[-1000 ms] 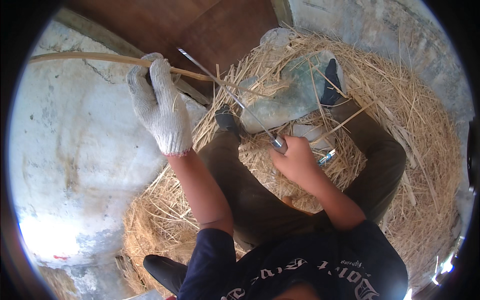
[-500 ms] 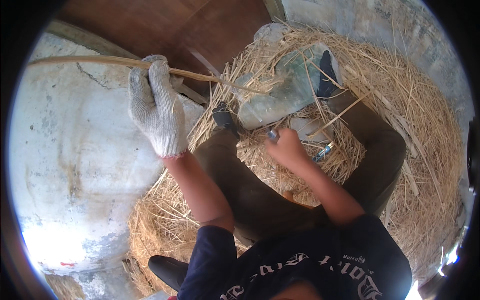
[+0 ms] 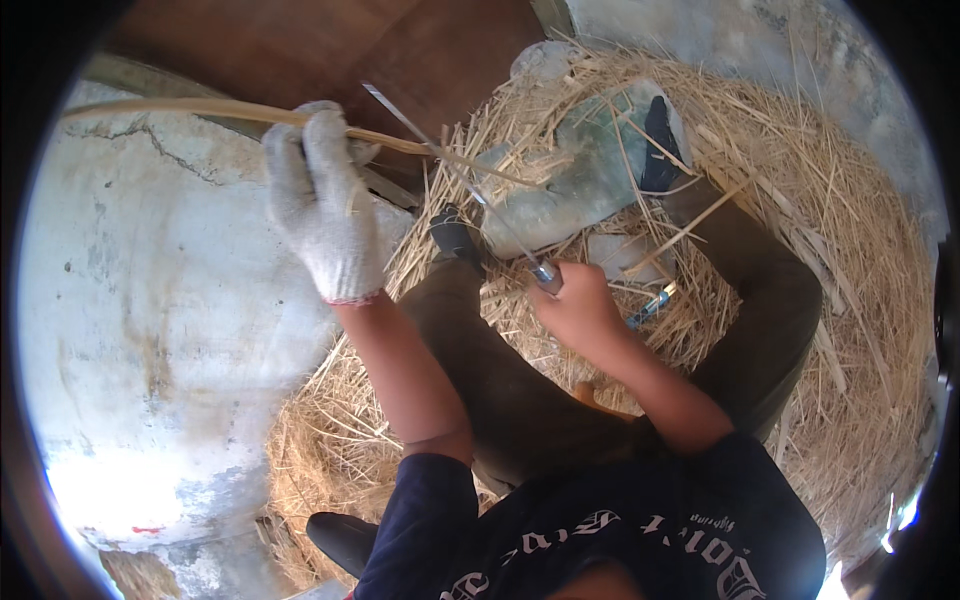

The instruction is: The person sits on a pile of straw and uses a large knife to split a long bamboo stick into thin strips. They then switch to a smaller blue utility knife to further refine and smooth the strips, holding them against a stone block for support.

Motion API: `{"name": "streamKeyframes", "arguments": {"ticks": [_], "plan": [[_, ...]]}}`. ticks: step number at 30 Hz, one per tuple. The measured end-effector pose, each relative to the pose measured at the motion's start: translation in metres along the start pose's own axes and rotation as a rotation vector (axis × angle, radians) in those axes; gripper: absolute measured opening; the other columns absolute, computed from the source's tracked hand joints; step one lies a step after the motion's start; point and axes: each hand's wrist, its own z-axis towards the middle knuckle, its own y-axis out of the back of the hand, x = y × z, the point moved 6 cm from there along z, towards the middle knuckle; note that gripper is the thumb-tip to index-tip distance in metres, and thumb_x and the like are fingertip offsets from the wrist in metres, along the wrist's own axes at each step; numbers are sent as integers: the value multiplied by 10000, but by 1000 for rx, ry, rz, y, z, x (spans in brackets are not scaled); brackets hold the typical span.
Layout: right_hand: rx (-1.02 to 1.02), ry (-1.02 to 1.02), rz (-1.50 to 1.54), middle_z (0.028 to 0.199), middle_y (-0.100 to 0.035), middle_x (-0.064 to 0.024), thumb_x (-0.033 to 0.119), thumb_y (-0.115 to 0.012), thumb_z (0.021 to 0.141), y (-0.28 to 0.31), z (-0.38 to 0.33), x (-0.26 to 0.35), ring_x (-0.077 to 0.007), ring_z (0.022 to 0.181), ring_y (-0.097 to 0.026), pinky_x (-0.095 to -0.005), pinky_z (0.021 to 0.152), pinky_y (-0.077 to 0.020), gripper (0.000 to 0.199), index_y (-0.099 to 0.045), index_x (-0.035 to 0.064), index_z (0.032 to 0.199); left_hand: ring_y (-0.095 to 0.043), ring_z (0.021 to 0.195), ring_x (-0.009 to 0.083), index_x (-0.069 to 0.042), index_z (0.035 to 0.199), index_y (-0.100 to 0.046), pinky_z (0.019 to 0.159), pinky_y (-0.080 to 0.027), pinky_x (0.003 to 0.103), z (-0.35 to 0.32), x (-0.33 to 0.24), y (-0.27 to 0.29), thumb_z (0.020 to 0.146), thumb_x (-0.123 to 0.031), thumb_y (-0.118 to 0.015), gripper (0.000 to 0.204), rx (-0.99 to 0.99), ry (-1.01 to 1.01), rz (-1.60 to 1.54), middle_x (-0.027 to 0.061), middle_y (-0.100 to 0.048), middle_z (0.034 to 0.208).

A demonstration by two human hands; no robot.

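Note:
My left hand [image 3: 325,215], in a pale knit glove, is closed round a long split strip of bamboo or wood [image 3: 220,107]. The strip runs from the far left, through the glove, to a thin tip over the green-grey sheet. My bare right hand [image 3: 580,305] grips the handle of a long thin-bladed knife [image 3: 546,272]. Its narrow blade [image 3: 470,188] slants up and left, crossing the strip in view just right of the glove. Whether blade and strip touch, I cannot tell.
Pale shavings [image 3: 840,210] lie heaped around my legs. A worn green-grey sheet [image 3: 610,170] lies between my feet, beside a stone block [image 3: 630,255]. Another small blue-and-metal object [image 3: 652,305] rests near my right wrist. A cracked wall [image 3: 180,250] stands left; a brown panel [image 3: 400,50] is ahead.
The knife blade, earlier blurred and faint, now shows clearly across the strip. My right hand has shifted only slightly, and my left hand keeps its hold on the strip.

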Motion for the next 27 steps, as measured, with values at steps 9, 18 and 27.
{"name": "streamKeyframes", "arguments": {"ticks": [9, 18, 27], "plan": [[-14, -129, -56, 698, -664, -207, 199, -694, 853, 4, 15, -39, -371, 671, -693, -447, 650, -525, 221, -687, -22, 870, -628, 905, 121, 35, 1096, -677, 799, -545, 278, -5, -13, -9, 1037, -95, -572, 177, 79, -102, 88, 77, -679, 1057], [51, -75, 39, 713, -676, -194, 223, -690, 861, -3, 19, -31, -351, 650, -682, -426, 627, -518, 248, -678, -24, 853, -617, 932, 172, 37, 1112, -645, 832, -536, 328, -8, 13, -12, 1035, -169, -595, 225, 175, 8, -228, 93, -651, 1015], [24, -87, -16, 694, -673, -187, 226, -693, 846, 6, 15, -30, -376, 697, -700, -433, 649, -530, 243, -687, -17, 849, -645, 892, 163, 42, 1135, -633, 793, -587, 311, -14, -3, -6, 1014, -73, -581, 175, 170, -74, -56, 114, -659, 1078]]}}
